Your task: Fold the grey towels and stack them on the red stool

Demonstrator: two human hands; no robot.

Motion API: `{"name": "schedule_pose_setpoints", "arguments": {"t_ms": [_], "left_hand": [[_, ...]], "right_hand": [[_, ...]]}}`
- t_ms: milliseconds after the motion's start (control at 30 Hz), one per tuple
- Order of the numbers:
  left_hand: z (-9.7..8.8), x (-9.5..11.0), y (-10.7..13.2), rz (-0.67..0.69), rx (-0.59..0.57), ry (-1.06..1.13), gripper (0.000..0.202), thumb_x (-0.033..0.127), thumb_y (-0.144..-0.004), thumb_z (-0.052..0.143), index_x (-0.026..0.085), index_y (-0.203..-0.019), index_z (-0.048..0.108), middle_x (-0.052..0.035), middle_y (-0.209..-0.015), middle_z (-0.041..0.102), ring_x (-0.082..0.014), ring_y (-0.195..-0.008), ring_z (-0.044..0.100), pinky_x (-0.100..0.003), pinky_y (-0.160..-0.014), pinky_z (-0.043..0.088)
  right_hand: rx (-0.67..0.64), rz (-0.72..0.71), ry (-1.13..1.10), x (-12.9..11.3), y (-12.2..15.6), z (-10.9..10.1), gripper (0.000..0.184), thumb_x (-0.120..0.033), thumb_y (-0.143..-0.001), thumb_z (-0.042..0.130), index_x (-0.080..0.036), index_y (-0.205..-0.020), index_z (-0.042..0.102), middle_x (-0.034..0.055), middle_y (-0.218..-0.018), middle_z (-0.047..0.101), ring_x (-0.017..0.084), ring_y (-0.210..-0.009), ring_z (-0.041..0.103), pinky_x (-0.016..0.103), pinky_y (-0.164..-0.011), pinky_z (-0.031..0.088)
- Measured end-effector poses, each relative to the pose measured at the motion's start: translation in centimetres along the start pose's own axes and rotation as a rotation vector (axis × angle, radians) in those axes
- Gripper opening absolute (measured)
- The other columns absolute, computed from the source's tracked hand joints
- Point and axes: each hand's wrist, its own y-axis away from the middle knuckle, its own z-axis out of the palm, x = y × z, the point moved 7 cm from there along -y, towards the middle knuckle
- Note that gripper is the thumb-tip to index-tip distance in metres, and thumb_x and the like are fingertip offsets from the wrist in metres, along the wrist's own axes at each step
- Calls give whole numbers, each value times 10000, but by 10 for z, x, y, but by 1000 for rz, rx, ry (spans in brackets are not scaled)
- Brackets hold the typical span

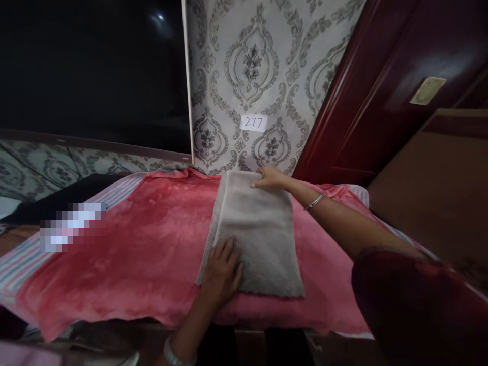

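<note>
A folded grey towel [263, 229] lies lengthwise on a red plush blanket [152, 244], with one layer's edge showing along its left side. My left hand [223, 267] rests on the towel's lower left part, palm down with the fingers stretched forward. At the far end, my right hand [272, 179] has the towel's top edge between thumb and fingers; the fingers' undersides are hidden. The towel looks mostly flat, with soft ripples across its middle.
Striped cloth [125, 190] shows along the blanket's left side. Behind stand a large dark television [91, 71] and a patterned wall with a paper label [253, 122] reading 277. A dark red door [381, 86] and a brown box-like surface [430, 193] are at right.
</note>
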Motion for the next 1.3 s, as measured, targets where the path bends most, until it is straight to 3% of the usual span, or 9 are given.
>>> {"name": "schedule_pose_setpoints", "arguments": {"t_ms": [167,300,467,600,767,967,1100,1200,1300], "left_hand": [[-22,-22,26,-432,336,150,722,355,-926,602,226,-1560,280,-197,-1652,261,-367,-1537,243,-617,-1183,351],[3,-47,42,-716,388,749,949,494,-923,577,275,-1595,-56,-216,-1652,245,-301,-1494,373,-503,-1112,483],[18,-34,9,-849,268,1166,798,429,-985,487,330,-1605,-5,-155,-1556,458,-233,-1401,509,-478,-1124,478],[-10,1,-29,-766,369,1416,685,507,-898,630,239,-1491,418,-126,-1408,611,-250,-1328,571,-446,-1134,462],[-48,-13,-18,-923,599,1304,527,426,-701,860,200,-1142,678,-108,-1239,710,-288,-1196,649,-406,-1069,508],[-82,-69,-49,-829,296,1048,560,411,-613,892,168,-1070,677,-105,-1082,753,-269,-964,711,-343,-827,578],[-54,-96,-76,-844,12,1037,616,445,-535,902,146,-1029,689,-81,-928,759,-228,-761,697,-306,-656,544],[-12,-111,-59,-978,-216,998,531,404,-482,904,147,-892,687,-47,-754,719,-194,-625,648,-279,-563,488],[13,-123,-34,-1045,-337,942,445,432,-490,894,151,-747,664,-8,-576,623,-155,-484,547,-249,-460,381]], "right_hand": [[198,-96,36,-46,45,-103,397,-464,-821,766,-94,-946,697,36,-843,648,212,-867,626,309,-776,482],[327,-124,123,-102,93,-180,446,-473,-826,757,-49,-945,688,-2,-842,619,185,-926,621,303,-826,459],[527,-21,113,-128,136,-254,515,-571,-781,719,-68,-890,710,-38,-740,568,227,-922,668,335,-794,478],[667,146,-133,-99,157,-272,370,-511,-720,824,-164,-787,713,-30,-693,548,246,-876,678,371,-755,541],[627,443,-537,-26,180,-202,271,-301,-701,885,-139,-790,688,22,-706,605,204,-759,635,349,-697,568],[378,672,-1121,54,210,-48,258,-336,-774,831,-147,-770,655,43,-667,650,171,-601,599,282,-557,517],[353,804,-1418,68,231,46,136,-285,-876,704,-169,-819,663,44,-717,698,169,-636,631,274,-608,540],[269,1004,-1433,69,251,113,173,-246,-925,602,-170,-775,640,31,-633,660,162,-574,599,266,-571,512],[196,1043,-1431,72,261,154,178,-235,-911,594,-176,-746,623,21,-569,621,166,-525,567,275,-537,488]]}}
